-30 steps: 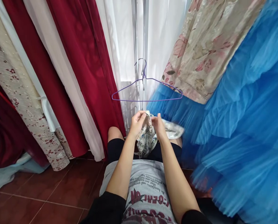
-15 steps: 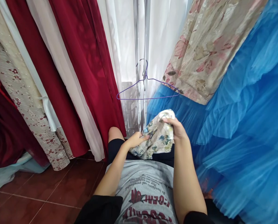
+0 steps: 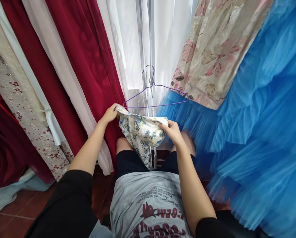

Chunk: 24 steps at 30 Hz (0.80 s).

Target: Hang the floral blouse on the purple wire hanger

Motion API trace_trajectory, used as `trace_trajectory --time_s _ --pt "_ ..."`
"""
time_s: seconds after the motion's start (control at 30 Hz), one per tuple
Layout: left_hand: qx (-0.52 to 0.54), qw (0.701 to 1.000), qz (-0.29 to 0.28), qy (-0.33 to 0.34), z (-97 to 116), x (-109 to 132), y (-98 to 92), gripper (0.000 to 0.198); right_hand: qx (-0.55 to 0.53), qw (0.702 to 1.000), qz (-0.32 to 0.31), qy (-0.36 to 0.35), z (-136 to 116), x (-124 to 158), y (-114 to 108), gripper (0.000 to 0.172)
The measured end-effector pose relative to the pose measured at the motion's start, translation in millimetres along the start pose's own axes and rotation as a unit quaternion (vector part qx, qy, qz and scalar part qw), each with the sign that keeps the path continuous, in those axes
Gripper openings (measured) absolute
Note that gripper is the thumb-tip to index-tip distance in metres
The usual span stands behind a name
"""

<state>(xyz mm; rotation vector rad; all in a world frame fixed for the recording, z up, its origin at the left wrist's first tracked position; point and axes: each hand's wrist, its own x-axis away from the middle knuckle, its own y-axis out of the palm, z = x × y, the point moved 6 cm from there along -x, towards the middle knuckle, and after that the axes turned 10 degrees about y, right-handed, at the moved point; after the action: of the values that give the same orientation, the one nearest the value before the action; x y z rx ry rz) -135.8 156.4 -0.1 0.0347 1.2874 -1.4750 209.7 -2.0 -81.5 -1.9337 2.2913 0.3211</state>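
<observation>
The left hand pinches one end of the floral cloth, thumb and fingers closed on it; the right hand grips the other end likewise. The cloth spans between both sets of fingers, drooping below them — a purple hanger hangs just beyond the fingertips.

Grey shirt: upside-down black print, apparently "Be handsome and…", "People are not…"; larger maroon letters unclear.
</observation>
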Motion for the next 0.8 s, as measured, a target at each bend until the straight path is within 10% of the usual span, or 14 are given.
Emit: trace_trajectory --time_s 0.17,0.37,0.6,0.8 --pt "0.161 0.987 -0.023 0.005 31 -46 26.5 0.036 -0.021 0.998 0.062 0.013 5 -9 -17 0.022" --pt "0.341 0.931 -0.071 -0.110 55 -36 54.4 0.022 -0.017 0.991 0.132 0.005 -1 -38 -63 0.030" --pt "0.374 0.917 -0.003 -0.136 60 -37 31.5 0.032 0.161 0.963 0.209 -0.049 -45 -122 -119 0.101" --pt "0.376 0.915 0.031 -0.142 63 -40 24.2 0.035 0.172 0.985 0.028 -0.001 -63 -151 -118 0.047"
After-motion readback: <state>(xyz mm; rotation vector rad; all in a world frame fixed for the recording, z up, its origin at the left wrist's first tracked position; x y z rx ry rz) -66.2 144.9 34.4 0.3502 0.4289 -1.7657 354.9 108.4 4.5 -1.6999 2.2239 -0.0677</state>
